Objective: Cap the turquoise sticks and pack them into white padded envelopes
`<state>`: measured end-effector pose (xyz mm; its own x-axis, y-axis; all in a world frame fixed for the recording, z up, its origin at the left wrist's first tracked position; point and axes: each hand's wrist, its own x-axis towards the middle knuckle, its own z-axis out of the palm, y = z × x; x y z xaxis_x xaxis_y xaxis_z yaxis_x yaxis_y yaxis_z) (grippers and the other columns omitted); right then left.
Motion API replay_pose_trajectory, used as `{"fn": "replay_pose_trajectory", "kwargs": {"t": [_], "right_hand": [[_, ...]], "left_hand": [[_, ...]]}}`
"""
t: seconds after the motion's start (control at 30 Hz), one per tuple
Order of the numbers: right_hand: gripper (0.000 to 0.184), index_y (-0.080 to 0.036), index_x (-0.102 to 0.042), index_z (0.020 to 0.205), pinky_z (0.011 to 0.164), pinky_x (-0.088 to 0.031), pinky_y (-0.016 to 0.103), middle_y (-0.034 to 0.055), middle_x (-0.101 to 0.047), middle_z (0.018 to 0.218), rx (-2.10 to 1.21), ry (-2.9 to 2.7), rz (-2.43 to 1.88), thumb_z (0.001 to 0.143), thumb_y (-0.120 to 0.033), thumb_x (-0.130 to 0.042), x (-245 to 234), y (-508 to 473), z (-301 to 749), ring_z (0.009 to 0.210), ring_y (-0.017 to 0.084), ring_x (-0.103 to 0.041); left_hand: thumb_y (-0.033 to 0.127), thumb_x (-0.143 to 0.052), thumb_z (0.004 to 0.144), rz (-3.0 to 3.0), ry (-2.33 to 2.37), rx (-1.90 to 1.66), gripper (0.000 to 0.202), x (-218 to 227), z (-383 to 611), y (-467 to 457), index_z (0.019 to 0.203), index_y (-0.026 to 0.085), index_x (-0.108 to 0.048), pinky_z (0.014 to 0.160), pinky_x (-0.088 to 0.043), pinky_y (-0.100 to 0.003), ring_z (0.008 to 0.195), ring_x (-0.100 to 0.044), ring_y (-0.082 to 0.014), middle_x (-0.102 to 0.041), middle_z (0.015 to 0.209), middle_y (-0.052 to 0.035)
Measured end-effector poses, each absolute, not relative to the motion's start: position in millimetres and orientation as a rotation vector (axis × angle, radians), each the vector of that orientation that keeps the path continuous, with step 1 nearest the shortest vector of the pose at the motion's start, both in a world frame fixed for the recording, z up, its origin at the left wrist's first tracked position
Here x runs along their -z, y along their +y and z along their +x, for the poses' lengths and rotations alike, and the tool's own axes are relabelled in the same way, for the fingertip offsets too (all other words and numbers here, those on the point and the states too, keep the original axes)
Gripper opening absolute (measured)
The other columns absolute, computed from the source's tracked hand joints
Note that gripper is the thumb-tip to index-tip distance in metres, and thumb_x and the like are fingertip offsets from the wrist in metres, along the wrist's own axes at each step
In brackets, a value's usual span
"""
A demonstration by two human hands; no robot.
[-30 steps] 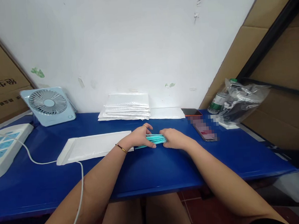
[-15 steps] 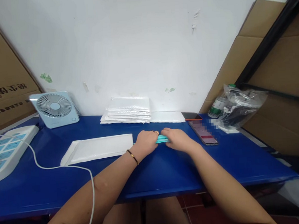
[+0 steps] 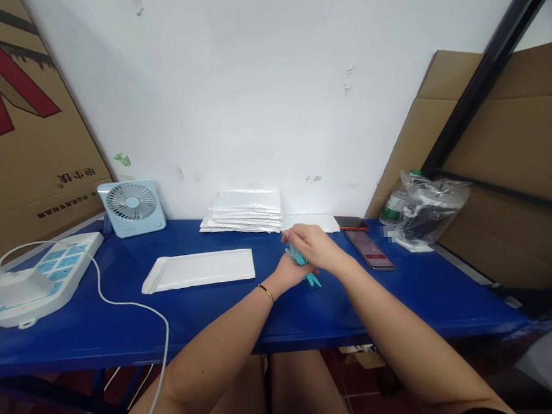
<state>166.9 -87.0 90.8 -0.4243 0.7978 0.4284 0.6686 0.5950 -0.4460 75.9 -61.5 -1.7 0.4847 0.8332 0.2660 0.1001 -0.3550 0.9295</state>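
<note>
My left hand point(image 3: 290, 273) is closed around a bundle of thin teal strips point(image 3: 312, 280), whose narrow ends fan out below the fingers toward the table's front edge. Over the bundle's upper end, my right hand point(image 3: 313, 245) curls with its fingertips pinched together. The two hands touch and cover most of the strips, so their exact kind cannot be made out. To the left of the hands, a white padded mailer point(image 3: 205, 269) lies flat on the blue table point(image 3: 208, 319).
Behind the hands, a stack of white mailers point(image 3: 245, 212) sits against the wall. A phone point(image 3: 370, 249) and a plastic-wrapped item point(image 3: 430, 212) are on the right. A fan point(image 3: 132, 207), a power strip point(image 3: 63, 272) and a trailing white cable point(image 3: 117, 301) occupy the left.
The teal bundle has turned from lying crosswise between the hands to slanting, its ends now showing below. My right hand has come over my left. The head view has shifted.
</note>
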Motion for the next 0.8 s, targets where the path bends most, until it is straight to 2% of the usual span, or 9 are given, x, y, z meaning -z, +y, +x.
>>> {"fn": "replay_pose_trajectory", "kwargs": {"t": [0.13,0.23,0.37,0.43,0.5,0.6,0.67,0.73,0.8], "right_hand": [[0.029,-0.020,-0.066,0.083,0.073,-0.045,0.027,0.0039,-0.066,0.084,-0.304,-2.075,-1.088,0.089,-0.039,-0.046,-77,-97,171,0.081,0.017,-0.061],[0.017,-0.020,-0.067,0.080,0.073,-0.046,0.028,0.0036,-0.067,0.083,-0.282,-2.011,-1.070,0.083,-0.031,-0.055,-77,-102,178,0.080,0.017,-0.062],[0.025,-0.022,-0.065,0.102,0.078,-0.048,0.028,0.0033,-0.068,0.097,-0.293,-1.907,-1.022,0.082,-0.020,-0.051,-76,-101,185,0.088,0.017,-0.063],[0.027,-0.022,-0.065,0.105,0.081,-0.048,0.029,0.0035,-0.068,0.101,-0.333,-1.925,-0.991,0.083,-0.022,-0.049,-71,-100,188,0.092,0.017,-0.063],[0.025,-0.021,-0.068,0.097,0.081,-0.049,0.030,0.0045,-0.070,0.097,-0.379,-1.980,-1.019,0.087,-0.029,-0.047,-65,-100,192,0.092,0.019,-0.064],[0.032,-0.020,-0.066,0.102,0.084,-0.048,0.035,0.0074,-0.068,0.103,-0.274,-2.065,-1.129,0.089,-0.036,-0.042,-59,-106,200,0.098,0.021,-0.062],[0.043,-0.019,-0.055,0.120,0.097,-0.039,0.043,0.0099,-0.058,0.123,-0.015,-2.170,-1.178,0.083,-0.041,-0.051,-59,-114,205,0.117,0.027,-0.049],[0.071,-0.017,-0.044,0.131,0.107,-0.023,0.050,0.0122,-0.046,0.135,0.256,-2.360,-1.185,0.069,-0.042,-0.066,-59,-121,207,0.130,0.032,-0.032],[0.071,-0.013,-0.046,0.128,0.109,-0.014,0.052,0.0153,-0.052,0.128,0.417,-2.570,-1.247,0.064,-0.033,-0.070,-53,-125,205,0.128,0.034,-0.034]], "left_hand": [[0.023,-0.056,0.075,1.880,0.879,-0.898,0.009,4,75,-63,0.071,0.016,-0.053,0.057,-0.049,-0.028,0.062,-0.061,-0.0168,-0.061,0.064,-0.0041],[0.024,-0.056,0.074,1.921,0.920,-0.852,0.007,-2,76,-65,0.074,0.017,-0.054,0.054,-0.048,-0.027,0.057,-0.059,-0.0164,-0.059,0.060,-0.0024],[0.023,-0.057,0.071,1.936,0.907,-0.825,0.017,-9,75,-69,0.084,0.014,-0.058,0.049,-0.046,-0.024,0.053,-0.059,-0.0151,-0.059,0.060,-0.0008],[0.023,-0.062,0.066,2.045,0.898,-0.810,0.023,-8,73,-70,0.087,0.014,-0.060,0.053,-0.047,-0.023,0.060,-0.061,-0.0157,-0.063,0.067,-0.0014],[0.024,-0.064,0.063,2.152,0.912,-0.737,0.023,-6,69,-69,0.084,0.014,-0.061,0.056,-0.047,-0.022,0.065,-0.062,-0.0164,-0.065,0.072,-0.0015],[0.032,-0.061,0.067,2.259,1.013,-0.556,0.019,-5,60,-66,0.076,0.015,-0.062,0.057,-0.046,-0.024,0.065,-0.063,-0.0174,-0.064,0.069,-0.0024],[0.036,-0.062,0.066,2.385,1.106,-0.417,0.025,-10,55,-64,0.079,0.015,-0.063,0.058,-0.047,-0.026,0.068,-0.063,-0.0206,-0.066,0.073,-0.0050],[0.037,-0.066,0.059,2.507,1.185,-0.220,0.033,-19,52,-65,0.082,0.014,-0.064,0.057,-0.046,-0.028,0.071,-0.064,-0.0242,-0.067,0.078,-0.0081],[0.036,-0.067,0.055,2.549,1.197,-0.005,0.036,-29,53,-67,0.084,0.014,-0.065,0.055,-0.046,-0.028,0.070,-0.064,-0.0248,-0.068,0.080,-0.0094]]}}
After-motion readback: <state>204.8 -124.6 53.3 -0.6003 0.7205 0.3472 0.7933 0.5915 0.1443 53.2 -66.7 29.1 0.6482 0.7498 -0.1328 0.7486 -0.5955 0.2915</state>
